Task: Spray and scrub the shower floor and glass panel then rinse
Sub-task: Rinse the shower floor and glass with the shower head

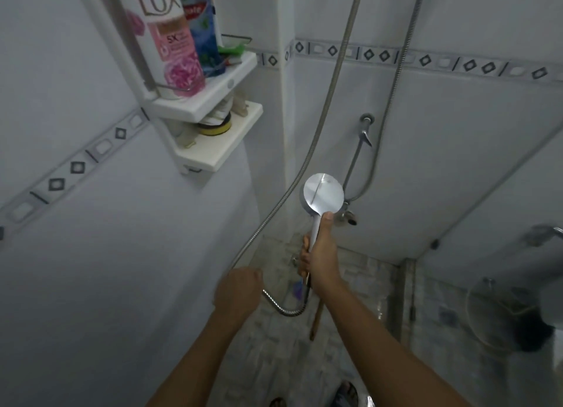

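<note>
Shiny chrome showerhead (323, 193), glossy tiles (457, 126)

Home bathroom, shower corner.
White glazed wall tiles (91, 254) on both walls, with a grey diamond-pattern border strip (426, 61) running round at one height. Small mottled tiles on the floor (268, 345). Plumbing: chrome hand shower (324, 193) on a flexible metal hose (329, 102), a second hose (396, 87) beside it, and a wall tap (365, 132) with a lever on the back wall. Glass panel (487, 269) at right, set in a metal upright and showing reflections. Two-tier white corner shelf (213, 99) carries toiletries: a pink-flowered LUX bottle (164, 35) and a blue bottle (201, 26) behind it, plus a yellow-rimmed jar on the lower tier. Consumer products and tight quarters, so domestic rather than commercial.
</note>
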Motion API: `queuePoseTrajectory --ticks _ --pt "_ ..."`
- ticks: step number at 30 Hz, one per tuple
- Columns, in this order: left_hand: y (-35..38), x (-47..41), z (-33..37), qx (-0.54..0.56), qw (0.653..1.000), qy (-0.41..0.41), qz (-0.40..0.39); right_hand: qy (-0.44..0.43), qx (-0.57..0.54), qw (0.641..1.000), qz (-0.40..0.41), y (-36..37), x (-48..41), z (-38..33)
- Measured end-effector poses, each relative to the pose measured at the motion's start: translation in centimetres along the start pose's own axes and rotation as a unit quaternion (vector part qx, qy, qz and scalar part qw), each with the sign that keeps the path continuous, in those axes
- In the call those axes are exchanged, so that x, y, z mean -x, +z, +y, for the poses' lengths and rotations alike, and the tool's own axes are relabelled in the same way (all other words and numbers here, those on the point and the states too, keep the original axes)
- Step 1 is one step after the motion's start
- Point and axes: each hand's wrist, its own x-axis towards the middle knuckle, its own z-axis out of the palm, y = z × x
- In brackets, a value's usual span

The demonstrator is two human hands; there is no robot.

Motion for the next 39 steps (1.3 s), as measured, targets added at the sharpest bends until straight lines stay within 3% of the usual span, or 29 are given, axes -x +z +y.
queuePoseTrajectory --ticks 8,16,24,39 --pt "0.1 1.4 -6.0 -0.007 1.000 -0.021 -0.005 0.050 0.023 0.998 -0.016 5.1 1.3 3.4" --pt "-0.4 -1.0 -7.1 0.024 0.998 -0.036 0.034 -0.063 -0.008 0.998 0.012 6.2 1.4 3.7" --pt "-1.2 -7.2 -0.5 0.066 0.994 0.067 0.056 -0.071 -0.069 0.993 0.068 1.7 -3.5 -2.8" --pt "2.1 -23.6 19.2 0.042 0.994 0.100 0.029 -0.051 -0.121 0.983 0.127 -9.4 -20.1 -14.3"
